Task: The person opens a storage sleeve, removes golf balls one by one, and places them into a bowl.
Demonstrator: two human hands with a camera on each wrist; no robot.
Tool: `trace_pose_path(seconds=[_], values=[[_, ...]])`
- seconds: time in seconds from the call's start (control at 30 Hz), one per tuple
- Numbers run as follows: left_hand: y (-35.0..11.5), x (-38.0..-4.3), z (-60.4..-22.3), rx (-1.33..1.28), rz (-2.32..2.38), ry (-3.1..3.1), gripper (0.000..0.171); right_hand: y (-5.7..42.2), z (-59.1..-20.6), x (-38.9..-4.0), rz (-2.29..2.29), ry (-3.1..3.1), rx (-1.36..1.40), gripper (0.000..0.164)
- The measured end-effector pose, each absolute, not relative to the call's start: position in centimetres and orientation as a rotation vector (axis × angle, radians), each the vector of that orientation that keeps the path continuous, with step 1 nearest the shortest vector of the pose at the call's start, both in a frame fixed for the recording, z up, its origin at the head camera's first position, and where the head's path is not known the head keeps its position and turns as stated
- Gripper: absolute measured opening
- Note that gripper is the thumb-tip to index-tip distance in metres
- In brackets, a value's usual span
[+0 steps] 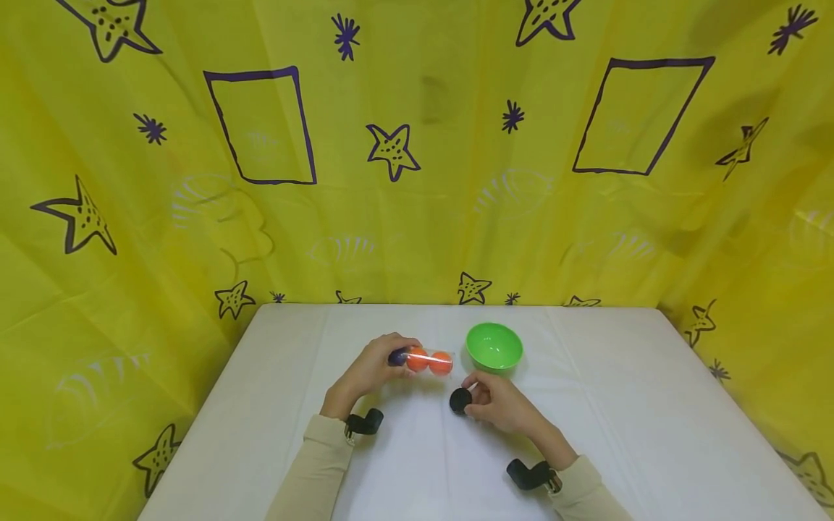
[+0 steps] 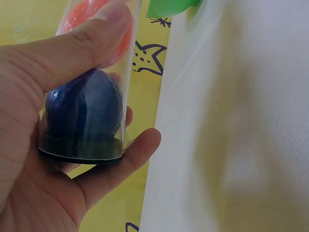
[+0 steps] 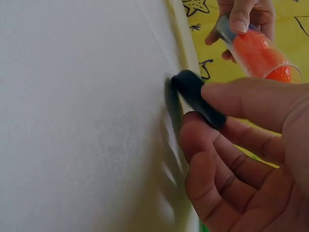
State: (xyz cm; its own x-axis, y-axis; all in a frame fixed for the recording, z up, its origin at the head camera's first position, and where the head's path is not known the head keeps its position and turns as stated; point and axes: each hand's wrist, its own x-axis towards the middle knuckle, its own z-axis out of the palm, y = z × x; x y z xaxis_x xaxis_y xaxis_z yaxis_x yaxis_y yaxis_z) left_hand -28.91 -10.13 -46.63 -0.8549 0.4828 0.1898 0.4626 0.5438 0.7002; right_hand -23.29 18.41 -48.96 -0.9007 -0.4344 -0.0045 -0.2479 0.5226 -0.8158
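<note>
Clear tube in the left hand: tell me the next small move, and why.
Probably the left hand should bring the clear tube's uncapped end over the green bowl: the right hand pinches the black cap, orange balls sit inside, and the bowl is nearby.

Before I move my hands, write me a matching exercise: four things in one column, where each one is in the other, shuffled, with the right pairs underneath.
Things
1. Green bowl
2. Black cap
3. Clear tube
4. Two orange balls

Places
A. Gripped by the left hand
B. On the table
C. Inside the clear tube, with a dark blue ball
D. Pinched by the right hand

Pairs: 1-B, 2-D, 3-A, 4-C
</note>
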Motion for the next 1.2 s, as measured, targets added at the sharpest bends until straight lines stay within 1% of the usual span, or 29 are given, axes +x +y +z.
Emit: trace_pose_path(seconds=[0.33, 0.57, 0.9, 1.2], values=[[-10.0, -28.9, -46.7, 0.835, 1.227, 2.737, 0.044, 18.7, -49.4, -23.4, -1.225, 2.62, -0.551, 0.033], [-9.7, -28.7, -46.4, 0.852, 1.215, 2.749, 0.045, 19.1, -48.9, -23.5, -1.218, 2.626, -0.569, 0.034], [-9.3, -28.2, -45.8, 0.891, 1.19, 2.778, 0.046, 19.2, -48.5, -23.7, -1.365, 2.559, -0.633, 0.04], [-8.6, -28.1, -45.6, 0.931, 1.109, 2.812, 0.045, 19.0, -48.6, -23.8, -1.533, 2.523, -0.564, 0.046]])
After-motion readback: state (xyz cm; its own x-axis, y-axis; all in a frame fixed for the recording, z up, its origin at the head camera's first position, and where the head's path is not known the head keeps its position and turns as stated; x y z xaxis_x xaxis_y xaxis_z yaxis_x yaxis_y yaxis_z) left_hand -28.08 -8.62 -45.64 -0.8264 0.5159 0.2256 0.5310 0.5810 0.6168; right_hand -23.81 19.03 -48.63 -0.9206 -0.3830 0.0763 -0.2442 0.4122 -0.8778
